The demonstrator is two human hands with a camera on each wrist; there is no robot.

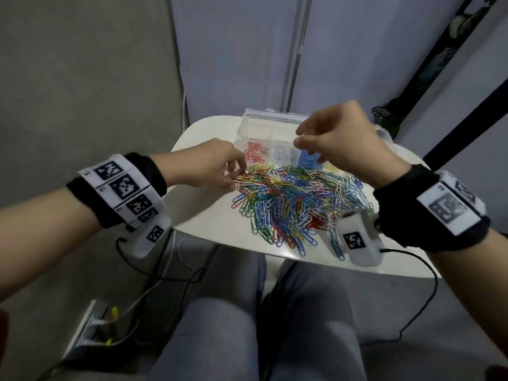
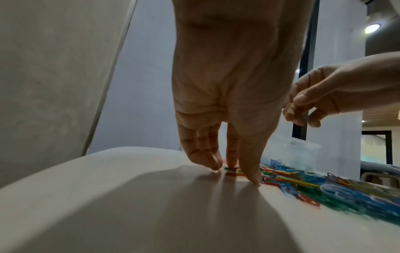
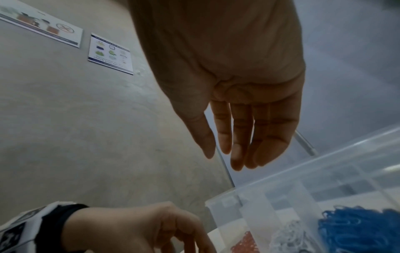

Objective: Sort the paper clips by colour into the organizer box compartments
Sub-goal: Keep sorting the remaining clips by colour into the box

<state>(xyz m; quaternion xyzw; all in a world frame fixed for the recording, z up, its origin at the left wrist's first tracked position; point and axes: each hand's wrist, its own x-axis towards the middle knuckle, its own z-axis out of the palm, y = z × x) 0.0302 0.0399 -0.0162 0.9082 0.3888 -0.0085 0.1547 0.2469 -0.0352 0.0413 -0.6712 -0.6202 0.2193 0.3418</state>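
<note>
- On the wall, two printed notices (image 3: 109, 54), the lettering too blurred to read.
- Black-and-white square code tags on both wristbands (image 1: 121, 185); no readable words.

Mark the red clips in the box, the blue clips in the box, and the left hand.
red clips (image 1: 255, 154), head view, middle of the heap.
blue clips (image 1: 307, 160), head view, visible left part.
left hand (image 1: 209, 166), head view, back of hand.

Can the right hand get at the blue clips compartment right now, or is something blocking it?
Probably yes. The right hand hangs open above the box, the blue clips lie uncovered, and the left hand works at the pile's far side.
</note>
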